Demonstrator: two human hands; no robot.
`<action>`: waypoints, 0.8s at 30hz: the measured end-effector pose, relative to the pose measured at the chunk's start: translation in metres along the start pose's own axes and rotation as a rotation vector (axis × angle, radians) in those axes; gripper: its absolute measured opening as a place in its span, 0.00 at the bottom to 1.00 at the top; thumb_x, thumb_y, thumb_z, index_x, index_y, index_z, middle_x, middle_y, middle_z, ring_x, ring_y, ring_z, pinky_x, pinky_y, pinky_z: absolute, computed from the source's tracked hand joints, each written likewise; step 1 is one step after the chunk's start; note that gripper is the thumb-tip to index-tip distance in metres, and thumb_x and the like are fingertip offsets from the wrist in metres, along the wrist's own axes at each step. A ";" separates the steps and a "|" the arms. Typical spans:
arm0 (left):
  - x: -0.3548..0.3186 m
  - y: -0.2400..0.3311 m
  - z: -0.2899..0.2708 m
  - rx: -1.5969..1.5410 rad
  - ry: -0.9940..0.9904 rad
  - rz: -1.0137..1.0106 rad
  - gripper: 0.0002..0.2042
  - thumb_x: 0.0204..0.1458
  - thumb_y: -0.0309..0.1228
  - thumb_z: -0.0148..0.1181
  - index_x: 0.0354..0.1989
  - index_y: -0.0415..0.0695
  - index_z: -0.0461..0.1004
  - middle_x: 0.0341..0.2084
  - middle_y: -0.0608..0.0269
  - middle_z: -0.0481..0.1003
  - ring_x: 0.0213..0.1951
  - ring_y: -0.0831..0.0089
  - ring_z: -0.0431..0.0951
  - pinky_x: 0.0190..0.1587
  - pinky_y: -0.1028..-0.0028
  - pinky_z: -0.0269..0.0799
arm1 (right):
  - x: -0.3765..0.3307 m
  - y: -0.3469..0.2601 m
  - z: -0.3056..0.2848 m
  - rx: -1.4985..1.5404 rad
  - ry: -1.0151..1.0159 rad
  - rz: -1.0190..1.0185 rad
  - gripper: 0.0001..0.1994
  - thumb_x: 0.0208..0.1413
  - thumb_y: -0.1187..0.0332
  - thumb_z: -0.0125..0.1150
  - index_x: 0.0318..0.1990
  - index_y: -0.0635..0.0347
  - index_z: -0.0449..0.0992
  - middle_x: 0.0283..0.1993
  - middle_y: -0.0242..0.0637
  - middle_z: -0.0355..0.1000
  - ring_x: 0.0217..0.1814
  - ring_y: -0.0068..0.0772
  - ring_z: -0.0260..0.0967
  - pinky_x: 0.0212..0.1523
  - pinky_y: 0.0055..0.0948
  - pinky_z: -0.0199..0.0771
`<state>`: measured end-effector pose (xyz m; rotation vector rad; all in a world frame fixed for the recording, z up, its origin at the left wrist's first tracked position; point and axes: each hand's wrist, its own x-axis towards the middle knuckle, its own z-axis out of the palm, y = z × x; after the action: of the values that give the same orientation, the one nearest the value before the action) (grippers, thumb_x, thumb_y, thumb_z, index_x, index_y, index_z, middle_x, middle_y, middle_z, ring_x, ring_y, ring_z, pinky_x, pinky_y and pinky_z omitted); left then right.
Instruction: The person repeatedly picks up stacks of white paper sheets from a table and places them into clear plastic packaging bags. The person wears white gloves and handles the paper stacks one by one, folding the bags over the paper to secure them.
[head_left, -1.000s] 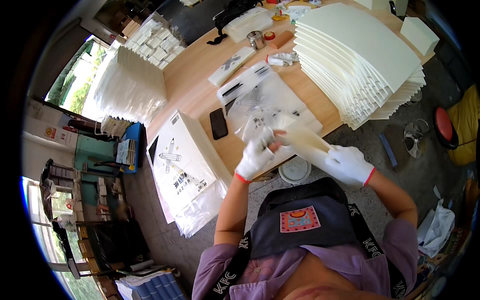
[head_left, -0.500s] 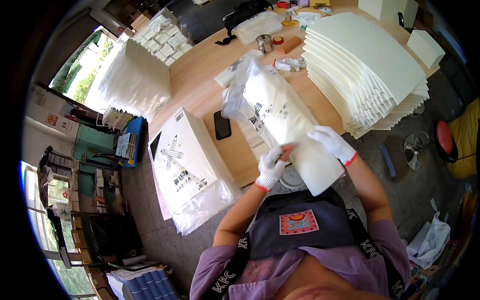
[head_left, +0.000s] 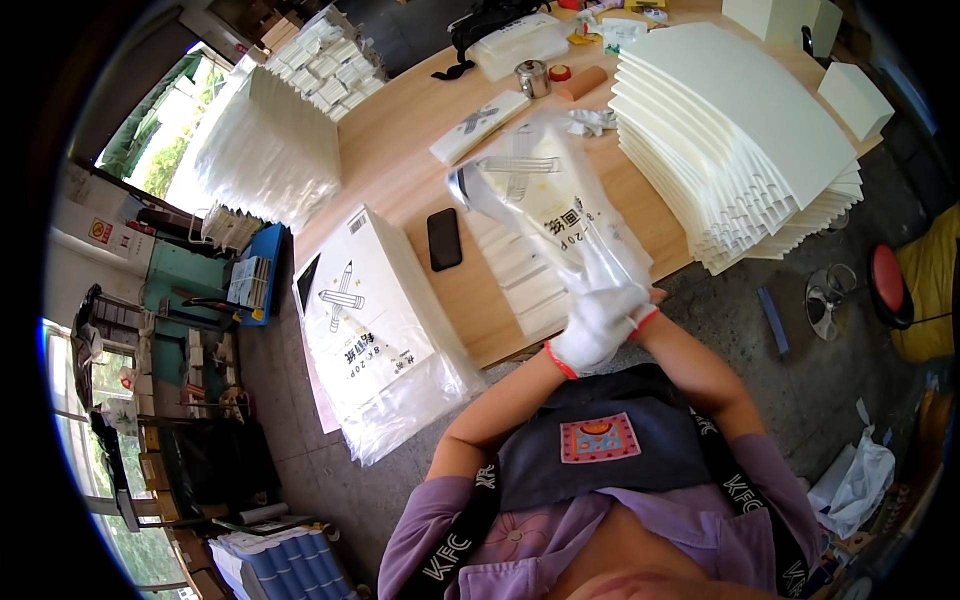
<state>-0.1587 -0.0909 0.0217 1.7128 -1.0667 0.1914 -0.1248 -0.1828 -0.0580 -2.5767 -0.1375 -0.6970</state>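
A clear printed plastic bag (head_left: 555, 205) with white paper sheets inside slants over the table in front of me. Both my hands are at its near end, in white knit gloves with red cuffs. My left hand (head_left: 590, 335) closes on the bag's near edge and crosses over the right wrist, bare fingertips showing past it. Partly covered by it, my right hand (head_left: 603, 275) points up into the bag's near end, its fingers blurred under the film. Under the bag lies a pile of flat white packs (head_left: 515, 295). A black phone (head_left: 444, 240) rests left of it.
Printed bagged paper packs (head_left: 375, 330) are stacked at the table's left edge. Folded cream sheets (head_left: 730, 130) rise in a tall stack at right. Farther back are a plastic-wrapped stack (head_left: 270, 150), a narrow white pack (head_left: 480, 125), a metal mug (head_left: 532, 78) and crumpled gloves (head_left: 592, 122).
The white sheets that stuck out of the bag's near end are now inside it. My right hand has moved left to the bag's end, and my left hand now overlaps it.
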 end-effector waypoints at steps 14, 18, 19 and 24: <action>-0.141 -0.083 -0.044 0.715 0.068 -0.398 0.08 0.43 0.26 0.62 0.22 0.44 0.66 0.23 0.57 0.71 0.27 0.58 0.73 0.29 0.63 0.69 | -0.073 0.049 -0.045 -0.301 -0.356 0.316 0.17 0.59 0.58 0.46 0.50 0.58 0.66 0.21 0.42 0.73 0.19 0.47 0.71 0.22 0.47 0.69; -0.173 -0.073 -0.067 0.437 0.390 -0.769 0.10 0.47 0.29 0.62 0.24 0.42 0.66 0.25 0.57 0.68 0.27 0.63 0.70 0.28 0.68 0.65 | -0.075 0.025 -0.076 -0.335 -0.479 0.156 0.11 0.54 0.61 0.49 0.36 0.59 0.70 0.20 0.40 0.73 0.18 0.43 0.72 0.20 0.44 0.69; -0.184 -0.057 -0.066 0.396 0.410 -0.763 0.10 0.47 0.30 0.62 0.23 0.42 0.66 0.24 0.58 0.67 0.26 0.65 0.69 0.28 0.68 0.65 | -0.082 0.020 -0.086 -0.333 -0.517 0.110 0.10 0.53 0.62 0.50 0.32 0.59 0.71 0.19 0.40 0.73 0.18 0.41 0.72 0.19 0.43 0.69; -0.234 0.022 -0.061 0.038 0.279 -0.875 0.10 0.46 0.26 0.64 0.20 0.43 0.67 0.17 0.62 0.67 0.21 0.71 0.68 0.26 0.74 0.65 | -0.140 -0.001 -0.134 -0.360 -0.981 0.145 0.12 0.50 0.62 0.50 0.32 0.60 0.75 0.21 0.44 0.74 0.22 0.40 0.76 0.20 0.39 0.72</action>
<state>-0.2909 0.0895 -0.0743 1.9613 -0.0584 -0.1112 -0.3072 -0.2398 -0.0255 -2.9910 -0.1342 0.6988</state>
